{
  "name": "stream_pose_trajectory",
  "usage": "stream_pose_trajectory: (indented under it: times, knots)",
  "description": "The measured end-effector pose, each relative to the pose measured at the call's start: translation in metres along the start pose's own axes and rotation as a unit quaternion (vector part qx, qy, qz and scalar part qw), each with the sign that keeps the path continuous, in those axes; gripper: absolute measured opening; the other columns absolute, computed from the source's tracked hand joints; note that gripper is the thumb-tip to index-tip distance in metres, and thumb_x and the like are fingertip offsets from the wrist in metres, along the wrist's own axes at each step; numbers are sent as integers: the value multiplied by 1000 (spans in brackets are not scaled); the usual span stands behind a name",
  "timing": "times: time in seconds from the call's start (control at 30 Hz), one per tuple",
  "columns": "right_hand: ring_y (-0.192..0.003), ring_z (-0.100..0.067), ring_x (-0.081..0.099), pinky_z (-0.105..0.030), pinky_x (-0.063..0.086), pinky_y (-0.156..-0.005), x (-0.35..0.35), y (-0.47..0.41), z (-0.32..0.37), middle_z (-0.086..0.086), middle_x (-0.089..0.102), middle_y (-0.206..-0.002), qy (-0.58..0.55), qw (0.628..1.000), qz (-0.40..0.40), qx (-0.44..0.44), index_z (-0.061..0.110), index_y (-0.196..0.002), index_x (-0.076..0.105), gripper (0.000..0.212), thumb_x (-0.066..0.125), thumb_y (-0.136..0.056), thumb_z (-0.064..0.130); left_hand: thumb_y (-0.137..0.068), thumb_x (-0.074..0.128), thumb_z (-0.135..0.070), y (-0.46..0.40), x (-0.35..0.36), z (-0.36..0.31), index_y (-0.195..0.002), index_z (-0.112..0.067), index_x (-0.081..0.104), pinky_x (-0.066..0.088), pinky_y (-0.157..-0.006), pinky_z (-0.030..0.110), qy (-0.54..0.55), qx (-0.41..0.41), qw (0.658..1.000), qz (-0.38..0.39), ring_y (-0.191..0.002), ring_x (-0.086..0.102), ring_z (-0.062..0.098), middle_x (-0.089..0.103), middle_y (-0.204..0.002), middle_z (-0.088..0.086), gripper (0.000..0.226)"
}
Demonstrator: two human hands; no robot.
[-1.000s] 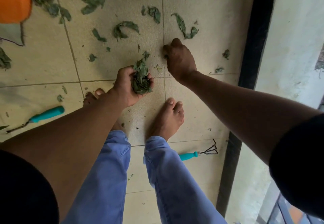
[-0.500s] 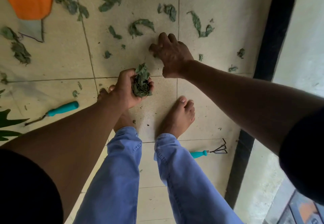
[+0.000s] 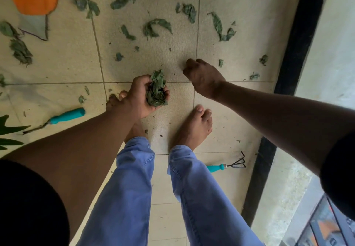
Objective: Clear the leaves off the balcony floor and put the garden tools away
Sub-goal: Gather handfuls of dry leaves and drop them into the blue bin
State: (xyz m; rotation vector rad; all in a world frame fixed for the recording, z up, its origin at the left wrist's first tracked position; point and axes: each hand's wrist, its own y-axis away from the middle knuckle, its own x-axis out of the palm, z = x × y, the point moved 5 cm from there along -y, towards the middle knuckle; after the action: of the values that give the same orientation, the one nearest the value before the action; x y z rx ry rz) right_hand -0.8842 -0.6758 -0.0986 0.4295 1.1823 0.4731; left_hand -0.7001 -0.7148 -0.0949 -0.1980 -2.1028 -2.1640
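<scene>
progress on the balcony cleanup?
Early. Left hand grips a bunch of gathered leaves; right hand is curled at the floor, contents hidden. Many loose leaves remain. Teal-handled tool and hand rake still lie out.

Floor (image 3: 157, 57): pale beige square tiles, fine speckled texture, thin darker grout lines. Small dark crumbs of debris scattered on it. Black strip (image 3: 299, 40) borders the tiles on the right, running top to bottom at a slant. Beyond it, a pale grey concrete ledge (image 3: 330, 43), rough and weathered. Bottom right corner: dark railing bars (image 3: 315, 226), blurred colours behind them, can't tell what. Spiky green plant leaves (image 3: 9, 130) poke in at the left edge. Light is soft, even daylight, no hard shadows.
</scene>
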Motion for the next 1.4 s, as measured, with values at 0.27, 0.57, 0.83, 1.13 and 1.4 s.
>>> stream_pose_trajectory:
  times: [0.27, 0.57, 0.83, 1.13, 1.4]
  knots:
    - [-76, -14, 63, -26, 51, -64, -23, 19, 10, -1, 71, -87, -282, 919, -140, 238, 12, -82, 75, 19, 66, -74, -3, -97, 43, -24, 9, 4, -4, -92, -1, 67, 58, -76, 38, 11, 11, 1000, -12, -78, 66, 27, 66, -81, 15, 33]
    - [-73, -24, 59, -36, 51, -67, -60, 63, 90, -8, 63, -91, -350, 904, -200, 140, 11, -91, 73, 11, 66, -84, 7, -102, 35, -28, 16, 45, 4, -78, -15, 62, 53, -59, 21, -37, 49, 997, 47, -66, 66, 18, 65, -68, 3, 38]
    - [-97, -27, 66, -34, 56, -70, -62, 102, 55, -4, 68, -115, -261, 918, -257, 153, 19, -122, 70, 39, 60, -85, 12, -98, 40, -28, 4, 71, 23, -86, -14, 65, 55, -64, 26, -19, 35, 998, 53, -73, 67, 19, 67, -80, 5, 32]
    - [-111, -26, 56, -35, 51, -79, -3, 80, -79, -7, 59, -126, -211, 903, -149, 344, 19, -130, 59, 35, 63, -95, 22, -96, 41, -25, -7, 94, 24, -92, -8, 62, 55, -75, 32, -3, 4, 999, 39, -76, 61, 24, 62, -78, 12, 27]
    - [-81, -28, 54, -34, 39, -62, 1, 49, -79, -9, 59, -98, -202, 912, -117, 337, 11, -109, 60, 20, 52, -91, 6, -97, 40, -25, -16, 96, 17, -91, -7, 62, 57, -72, 31, -34, 0, 998, 45, -74, 63, 24, 63, -77, 12, 29]
